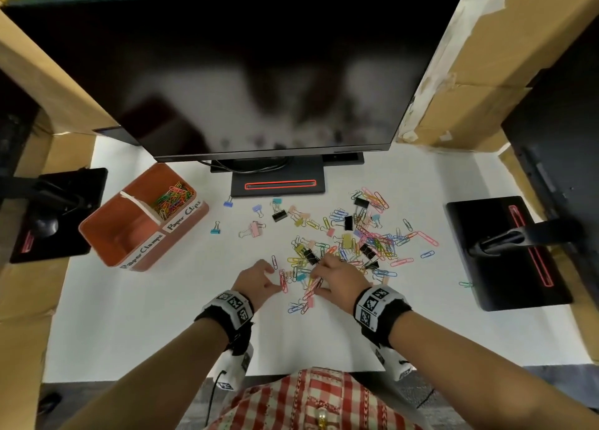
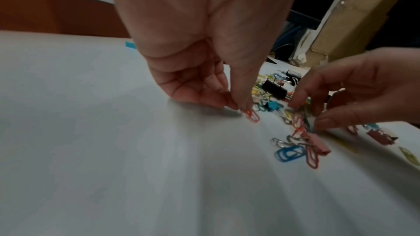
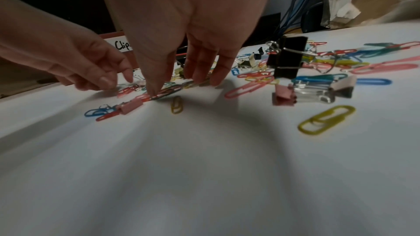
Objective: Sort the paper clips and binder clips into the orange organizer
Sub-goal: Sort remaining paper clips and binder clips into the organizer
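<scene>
a gathering step is in hand, judged from how things lie. the orange organizer is seen at the far left of the white table, well apart from the heap, with two compartments; the farther one, labelled "paper clips", is already stocked with a bundle of coloured clips, while the nearer one, labelled "paper clamps", is seen bare.

the mixed heap of paper clips and binder clips is spread right of centre, in front of the monitor stand, with a few binder clips scattered toward the organizer.

the left hand is lowered at the near left edge of the heap. in the left wrist view its thumb and forefinger are brought together at the end of a red paper clip lying on the table; a pinch is being formed, though whether the clip is lifted cannot be told.

the right hand is set just beside it, over the near edge of the heap. its thumb tip is pressed down on a small bunch of red and dark paper clips, and the other fingers are held straight and slightly spread with tips down among the clips.

for the next move, a firm hold on thin, flat wire is called for, probably by sliding or tipping a clip up off the table. paper clips alone are to be taken, since a pink binder clip lies touching the bunch, and a carry to the farther compartment is then needed.
</scene>
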